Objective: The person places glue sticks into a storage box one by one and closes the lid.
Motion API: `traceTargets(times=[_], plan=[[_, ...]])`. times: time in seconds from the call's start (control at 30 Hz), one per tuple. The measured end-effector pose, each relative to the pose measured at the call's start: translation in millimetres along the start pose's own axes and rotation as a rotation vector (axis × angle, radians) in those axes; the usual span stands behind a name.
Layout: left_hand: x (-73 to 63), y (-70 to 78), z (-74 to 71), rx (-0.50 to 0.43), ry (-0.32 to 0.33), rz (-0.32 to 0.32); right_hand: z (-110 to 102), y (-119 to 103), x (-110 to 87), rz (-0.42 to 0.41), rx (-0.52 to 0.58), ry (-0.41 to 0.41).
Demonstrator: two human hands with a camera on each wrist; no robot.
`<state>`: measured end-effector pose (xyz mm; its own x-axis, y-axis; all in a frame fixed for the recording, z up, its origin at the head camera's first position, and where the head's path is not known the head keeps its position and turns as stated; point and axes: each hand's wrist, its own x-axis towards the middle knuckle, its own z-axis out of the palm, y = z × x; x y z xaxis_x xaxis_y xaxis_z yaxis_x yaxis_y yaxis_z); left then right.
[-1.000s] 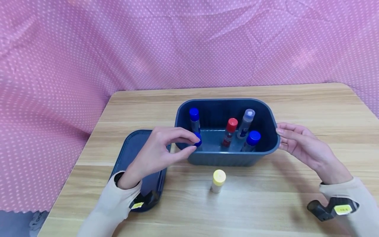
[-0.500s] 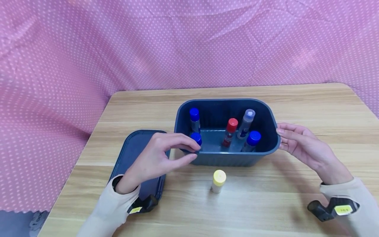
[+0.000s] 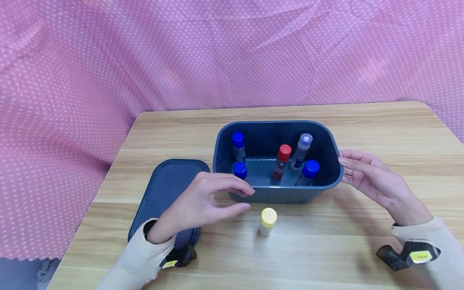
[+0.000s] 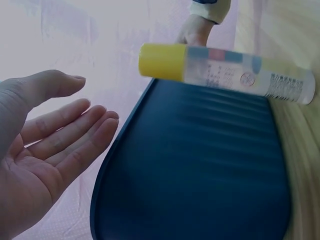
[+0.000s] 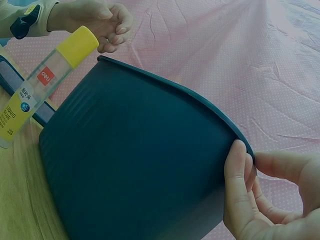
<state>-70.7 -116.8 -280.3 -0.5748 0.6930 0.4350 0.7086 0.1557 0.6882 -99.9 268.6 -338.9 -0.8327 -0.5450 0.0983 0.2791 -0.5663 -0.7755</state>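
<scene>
My left hand (image 3: 210, 199) hovers at the bin's front left, thumb and fingers spread apart with nothing between them. To its right, a yellow-capped liquid glue bottle (image 3: 267, 221) stands upright on the table in front of the dark blue bin (image 3: 279, 195); its "LIQUID GLUE" label shows in the right wrist view. My right hand (image 3: 377, 183) pinches the bin's right rim between thumb and fingers, as the right wrist view (image 5: 270, 195) confirms. Inside the bin stand a red-capped bottle (image 3: 281, 163), a pale-capped bottle (image 3: 301, 151) and several blue-capped ones, including a blue-capped bottle (image 3: 240, 170) near my left fingers.
A dark blue lid (image 3: 164, 185) lies flat on the wooden table (image 3: 326, 257) left of the bin, partly under my left forearm. Behind the table hangs a pink dotted cloth (image 3: 232, 56).
My left hand has let go of the front left blue-capped bottle, drawn out over the bin's front rim and moved right and nearer, its fingers opening wider. The right hand stays put.
</scene>
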Motion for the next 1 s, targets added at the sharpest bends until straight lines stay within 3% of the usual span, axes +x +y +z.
traceTargets(times=[0.33, 0.63, 0.83, 1.0], plan=[[-1.4, 1.3, 14.5, 0.036, -0.042, 0.087, 0.5, 0.5, -0.9, -0.003, 0.026, -0.003], [-1.7, 0.2, 25.4, -0.002, -0.098, -0.002, 0.1, 0.0, -1.4, 0.005, 0.026, -0.002], [-1.4, -1.1, 35.3, -0.027, -0.155, -0.094, 0.1, -0.1, -1.3, 0.007, 0.019, 0.007], [-1.5, -4.2, 40.5, -0.007, -0.16, -0.108, 0.4, 0.0, -0.8, 0.006, 0.017, 0.005]])
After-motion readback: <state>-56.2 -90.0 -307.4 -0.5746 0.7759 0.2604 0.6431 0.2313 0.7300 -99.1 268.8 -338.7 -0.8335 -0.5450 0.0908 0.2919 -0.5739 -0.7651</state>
